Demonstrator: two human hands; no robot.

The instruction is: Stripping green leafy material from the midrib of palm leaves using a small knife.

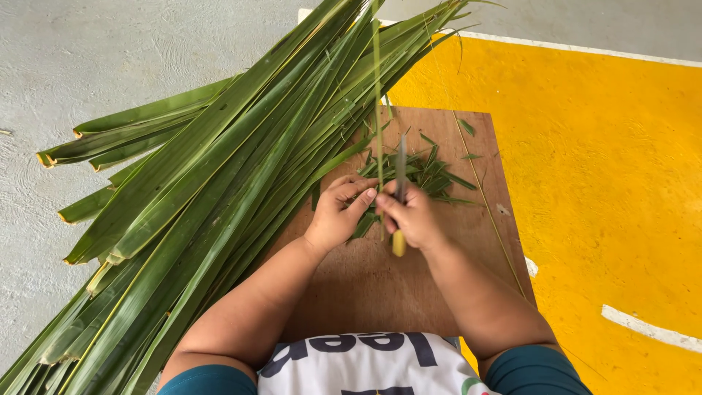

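Overhead view from the person's head, looking down at both hands over a brown wooden board that lies on the floor.

Right hand: clenched around the yellow handle of a knife. The handle end pokes out at the hand's 6 o'clock side; the grey blade points toward 12 o'clock, standing on edge over the board.

Left hand: at 9 o'clock of the right hand and touching it. The fingers curl toward the blade and pinch a narrow green leaf strip. This strip runs from between the two hands straight toward 12 o'clock, past the far edge of the board and out of view at the top.

Cut leaf pieces: a loose heap of short green slivers on the board, at 12 to 2 o'clock of the hands, just beside the blade. A few single slivers lie farther off toward the board's far right corner.

Bundle of long leaves: a large sheaf of long green palm-like leaves lying slantwise from 7 o'clock to 1 o'clock, covering the left edge of the board and the grey concrete floor beyond it. Some cut ends show pale yellow at 9 o'clock.

Yellow painted floor: at 3 o'clock of the board, edged with a white line.
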